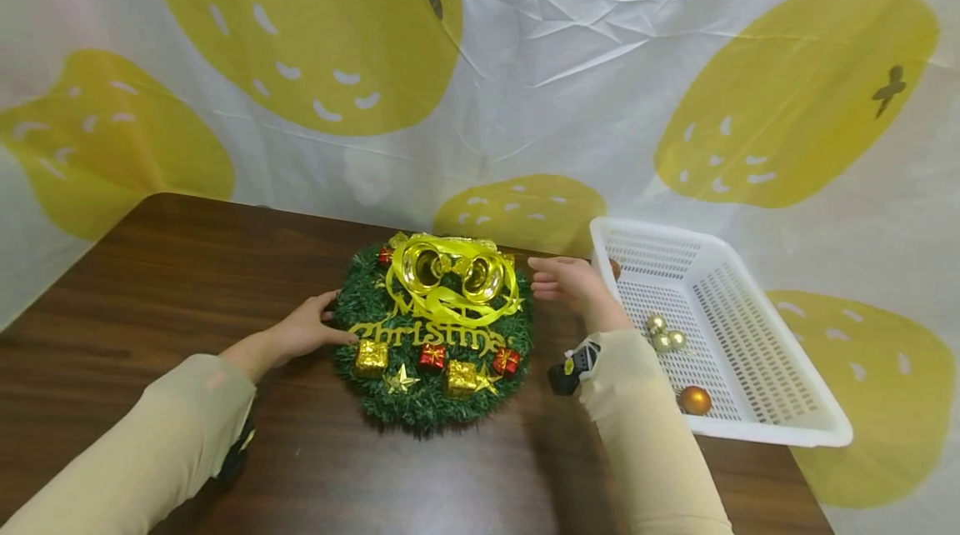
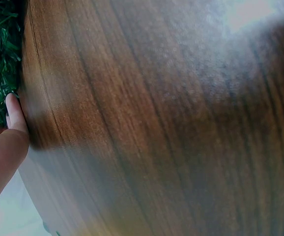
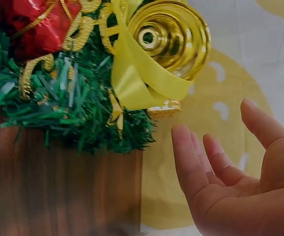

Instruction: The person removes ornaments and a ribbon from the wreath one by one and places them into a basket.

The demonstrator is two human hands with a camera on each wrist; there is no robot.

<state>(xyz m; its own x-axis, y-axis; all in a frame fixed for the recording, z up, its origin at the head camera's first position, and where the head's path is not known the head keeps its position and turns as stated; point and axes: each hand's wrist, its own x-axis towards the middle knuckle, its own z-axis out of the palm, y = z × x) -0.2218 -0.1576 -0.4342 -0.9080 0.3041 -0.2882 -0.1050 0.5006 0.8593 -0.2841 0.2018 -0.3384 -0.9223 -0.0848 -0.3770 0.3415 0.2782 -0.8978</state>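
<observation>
A green Christmas wreath (image 1: 420, 414) lies on the table, carrying gold "Merry Christmas" lettering, gold and red gift boxes and gold stars. Two shiny gold bells (image 1: 483, 278) with a looped yellow ribbon (image 1: 450, 310) sit on its far part. My left hand (image 1: 303, 331) holds the wreath's left edge, the thumb over the lettering side and the fingers at the rim; the left wrist view shows a finger against the green tinsel (image 2: 3, 49). Beside the far right edge, my right hand (image 1: 570, 285) is held apart from the wreath, fingers extended and nothing in it (image 3: 230, 187).
To the right stands a white plastic basket (image 1: 750, 352) holding gold baubles (image 1: 660, 337) and an orange bauble (image 1: 696, 400). A white cloth with yellow fruit prints hangs behind the dark wooden table (image 1: 225, 268). My right forearm passes close to the basket's near-left side.
</observation>
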